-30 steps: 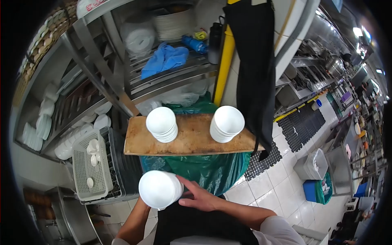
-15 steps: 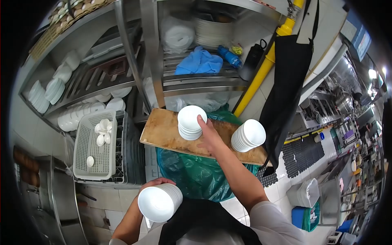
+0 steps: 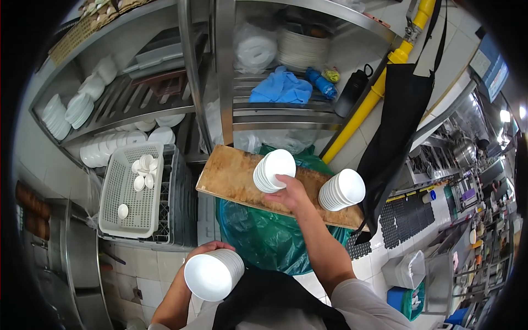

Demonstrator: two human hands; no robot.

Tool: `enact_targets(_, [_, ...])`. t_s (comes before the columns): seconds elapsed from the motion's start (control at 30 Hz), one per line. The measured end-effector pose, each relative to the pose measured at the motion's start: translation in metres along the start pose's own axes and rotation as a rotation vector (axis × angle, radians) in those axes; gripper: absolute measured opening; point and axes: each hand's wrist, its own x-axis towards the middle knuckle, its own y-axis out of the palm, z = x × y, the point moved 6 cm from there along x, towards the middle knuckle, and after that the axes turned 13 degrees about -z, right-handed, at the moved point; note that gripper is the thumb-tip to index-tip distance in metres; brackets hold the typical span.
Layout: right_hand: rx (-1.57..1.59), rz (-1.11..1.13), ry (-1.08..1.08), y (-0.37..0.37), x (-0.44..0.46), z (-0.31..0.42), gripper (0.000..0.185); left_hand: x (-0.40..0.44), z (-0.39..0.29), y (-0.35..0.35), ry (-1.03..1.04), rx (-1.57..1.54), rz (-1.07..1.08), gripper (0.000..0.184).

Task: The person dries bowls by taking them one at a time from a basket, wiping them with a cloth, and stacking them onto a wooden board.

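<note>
A stack of white bowls (image 3: 209,276) lies on its side against the black apron, its open end facing left. My left hand (image 3: 212,247) is wrapped round the far side of that stack, its fingers mostly hidden. Over the wooden board (image 3: 225,170), my right hand (image 3: 291,193) grips a shorter stack of white bowls (image 3: 279,163), thumb on the near rim and fingers low at the side. This stack leans to the right; whether its base touches the board cannot be made out. A taller stack of white bowls (image 3: 349,187) stands at the board's right end.
Under the board is a green plastic bag (image 3: 250,236). To the left, a pale basket (image 3: 104,198) holding several white spoons sits on dark crates (image 3: 184,220). Metal shelves (image 3: 286,121) rise behind, with a blue cloth (image 3: 281,87). A black apron (image 3: 404,104) hangs beside a yellow pipe (image 3: 363,115).
My right hand has closed round the middle bowl stack, which now tilts and sits slightly farther right along the board. The view has shifted a little. My left hand keeps its stack.
</note>
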Motion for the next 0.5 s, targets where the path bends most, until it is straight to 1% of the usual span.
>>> enact_targets(0.1, [0.198, 0.039, 0.013, -0.009, -0.004, -0.009, 0.057, 0.004, -0.001, 0.001, -0.025, -0.010, 0.035, 0.047])
enact_targets(0.23, [0.374, 0.185, -0.084, -0.022, -0.010, -0.020, 0.059, 0.004, -0.005, 0.007, -0.018, 0.032, 0.076, 0.044])
enact_targets(0.3, [0.460, 0.215, -0.078, -0.029, -0.016, -0.027, 0.062, 0.008, -0.002, 0.003, -0.034, 0.035, 0.084, 0.043])
enact_targets(0.37, [0.521, 0.266, -0.070, -0.035, -0.018, -0.034, 0.068, 0.006, -0.001, 0.007, -0.065, 0.068, 0.048, 0.050])
enact_targets(0.4, [0.531, 0.289, -0.069, -0.037, -0.016, -0.037, 0.068, 0.005, -0.002, 0.009, -0.080, 0.087, 0.030, 0.054])
enact_targets(0.5, [0.549, 0.336, -0.074, -0.044, -0.009, -0.051, 0.067, 0.006, 0.003, 0.011, -0.181, 0.024, 0.096, 0.058])
